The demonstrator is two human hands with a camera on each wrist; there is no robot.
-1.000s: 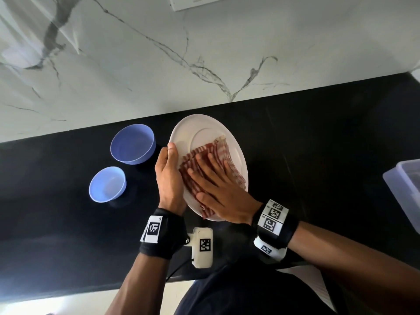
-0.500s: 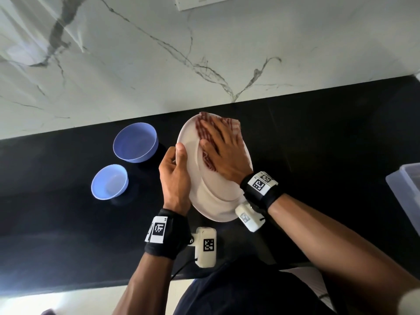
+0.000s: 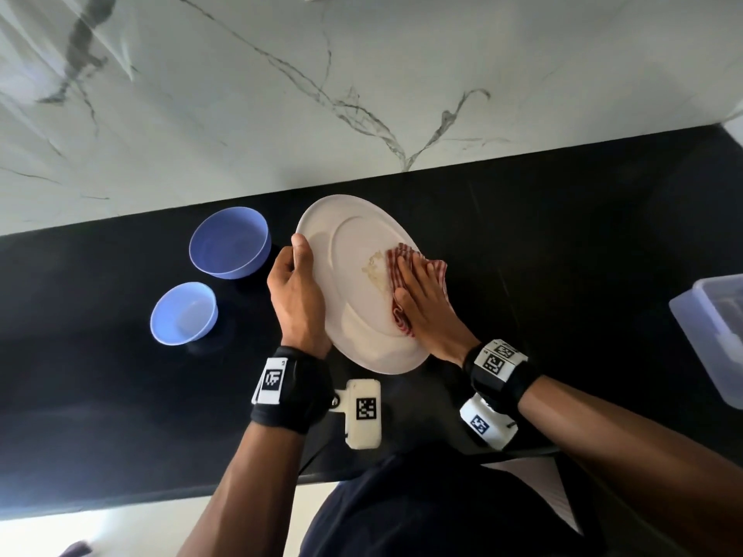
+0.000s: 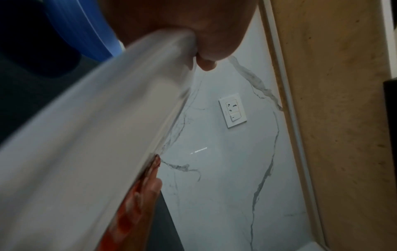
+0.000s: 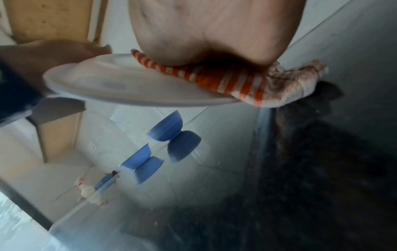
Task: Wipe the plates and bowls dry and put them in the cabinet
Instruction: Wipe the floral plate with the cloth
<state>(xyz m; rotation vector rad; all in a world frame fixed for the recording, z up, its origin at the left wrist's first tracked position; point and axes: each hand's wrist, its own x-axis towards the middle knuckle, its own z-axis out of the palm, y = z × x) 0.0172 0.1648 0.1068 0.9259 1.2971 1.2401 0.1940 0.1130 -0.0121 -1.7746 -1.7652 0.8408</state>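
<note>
A white oval plate (image 3: 354, 251) is held tilted above the black counter (image 3: 563, 243). My left hand (image 3: 295, 291) grips its left rim, thumb on top; in the left wrist view the plate (image 4: 86, 135) fills the frame under my thumb. My right hand (image 3: 426, 303) presses flat, fingers straight, on a red-and-white checked cloth (image 3: 402, 255) against the plate's right side. The right wrist view shows the cloth (image 5: 236, 83) bunched between my palm and the plate (image 5: 120, 84), hanging over its edge. A large blue bowl (image 3: 229, 242) and a smaller blue bowl (image 3: 184, 313) stand left of the plate.
A marble wall (image 3: 281, 94) with a socket (image 4: 232, 110) backs the counter. A translucent plastic container (image 3: 715, 335) sits at the right edge. The two blue bowls (image 5: 165, 129) mirror in the glossy counter in the right wrist view.
My right hand slid the cloth from the plate's far end down to its right side. The left hand kept its grip on the left rim.
</note>
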